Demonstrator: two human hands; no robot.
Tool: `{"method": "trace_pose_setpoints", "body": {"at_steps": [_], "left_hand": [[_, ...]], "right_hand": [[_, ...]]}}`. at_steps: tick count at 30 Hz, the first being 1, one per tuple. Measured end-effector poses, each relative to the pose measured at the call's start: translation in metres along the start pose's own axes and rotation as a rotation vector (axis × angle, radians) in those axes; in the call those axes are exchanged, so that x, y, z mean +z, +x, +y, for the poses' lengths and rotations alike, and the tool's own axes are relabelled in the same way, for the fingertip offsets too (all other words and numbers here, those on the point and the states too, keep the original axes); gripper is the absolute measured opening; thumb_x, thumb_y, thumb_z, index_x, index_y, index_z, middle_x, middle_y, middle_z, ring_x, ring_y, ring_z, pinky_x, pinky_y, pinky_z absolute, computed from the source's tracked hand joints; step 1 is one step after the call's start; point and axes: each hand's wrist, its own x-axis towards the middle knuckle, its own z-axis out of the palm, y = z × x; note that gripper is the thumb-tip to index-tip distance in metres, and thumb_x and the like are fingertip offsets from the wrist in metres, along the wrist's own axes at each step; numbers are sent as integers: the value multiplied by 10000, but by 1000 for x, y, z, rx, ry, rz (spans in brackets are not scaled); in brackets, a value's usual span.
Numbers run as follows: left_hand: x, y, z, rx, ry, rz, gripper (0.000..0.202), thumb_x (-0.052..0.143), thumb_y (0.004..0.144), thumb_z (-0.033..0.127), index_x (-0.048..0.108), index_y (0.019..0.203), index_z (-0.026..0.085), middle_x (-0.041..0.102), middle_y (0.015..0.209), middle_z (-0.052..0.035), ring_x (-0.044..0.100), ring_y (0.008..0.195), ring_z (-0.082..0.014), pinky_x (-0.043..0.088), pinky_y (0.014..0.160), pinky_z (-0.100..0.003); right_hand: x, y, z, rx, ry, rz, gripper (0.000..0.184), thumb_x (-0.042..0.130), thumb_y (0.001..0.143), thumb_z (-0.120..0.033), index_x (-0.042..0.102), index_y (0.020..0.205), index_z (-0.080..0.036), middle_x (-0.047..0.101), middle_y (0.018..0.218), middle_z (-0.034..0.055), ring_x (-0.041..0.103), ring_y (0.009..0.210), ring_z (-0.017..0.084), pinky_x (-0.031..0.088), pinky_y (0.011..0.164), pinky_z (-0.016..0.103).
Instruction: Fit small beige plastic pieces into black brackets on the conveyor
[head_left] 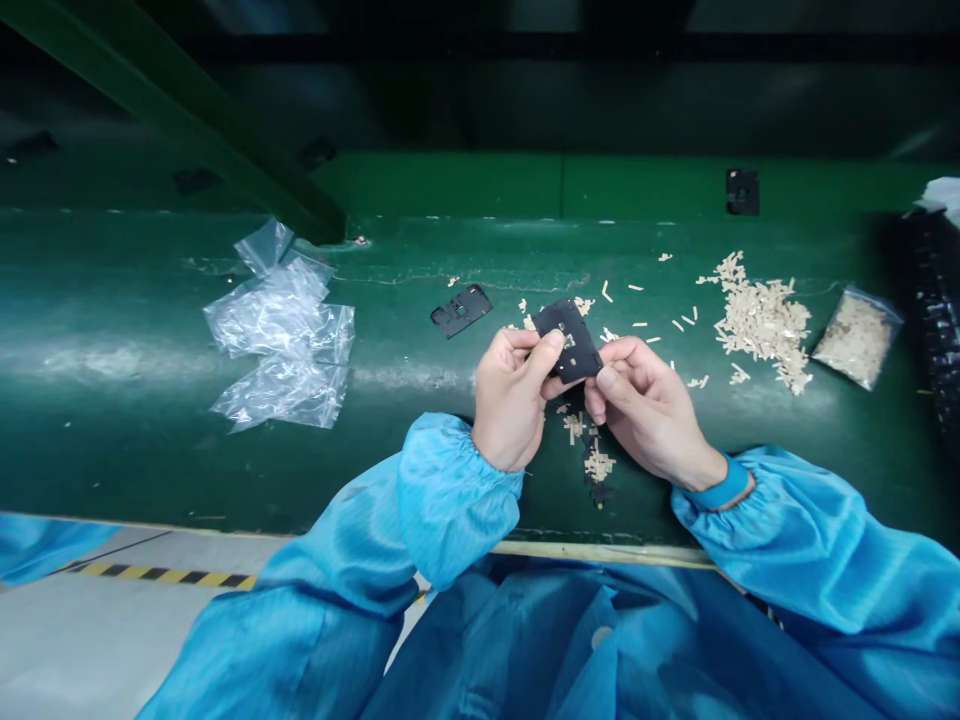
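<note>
Black and matte, a thin plate point(580, 332) with rounded corners and small cut-outs is held tilted just above the bench, between both bare hands. The left hand point(511, 400) pinches it, thumb flat on the upper face and fingers curled beneath; the right hand point(651, 408) nips its lower right corner between thumb and fingers. Smooth blue wristband point(718, 486) and crinkled, elasticated blue sleeves point(461, 490) follow behind. Below the hands, cream slips lie in little clumps point(598, 464) near some dark pieces too obscured to make out. Just left of the grip a second plate point(471, 310), black and notched along its edges, lies on the scuffed, glossy green bench point(112, 430). Farther left, clear plastic bags point(285, 320) overlap in a creased, shiny heap. To the right, short flat strips scatter toward a loose, matted pile point(761, 320) of the same cream colour, and beside it a plump see-through pouch point(859, 340) is filled with similar pale bits. Toward the back rests another black plate point(742, 192), squarish in outline, while a dimpled black object point(934, 300) stands at the right edge.
</note>
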Motion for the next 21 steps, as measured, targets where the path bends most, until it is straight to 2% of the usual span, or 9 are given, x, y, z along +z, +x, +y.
{"method": "trace_pose_setpoints", "body": {"at_steps": [4, 10, 16, 21], "left_hand": [[1, -2, -2, -9, -45, 0, 393, 852, 751, 282, 488, 861, 183, 651, 786, 51, 655, 664, -50, 588, 606, -149], [1, -2, -2, -21, -33, 11, 391, 846, 766, 288, 484, 874, 191, 642, 802, 55, 655, 676, -51, 570, 611, -150], [1, -3, -1, -11, -53, -6, 390, 844, 774, 286, 479, 871, 187, 634, 803, 51, 651, 684, -53, 583, 616, -158], [2, -4, -3, -22, -57, 2, 403, 851, 766, 301, 480, 870, 180, 628, 815, 45, 641, 686, -48, 579, 613, -151]], "right_hand": [[2, 0, 5, -47, -34, 41, 193, 739, 930, -310, 595, 1041, -244, 601, 683, -59, 523, 586, 98, 397, 569, 246], [0, 1, 4, -25, -57, 53, 248, 790, 883, -288, 593, 1027, -247, 604, 711, -60, 545, 614, 100, 433, 587, 243], [3, 1, 0, -10, 37, 38, 174, 734, 932, -330, 607, 999, -232, 625, 687, -50, 554, 609, 96, 422, 597, 239], [2, 1, 5, -41, -6, 49, 151, 747, 926, -282, 623, 997, -236, 639, 691, -56, 561, 610, 82, 434, 597, 222]]}}
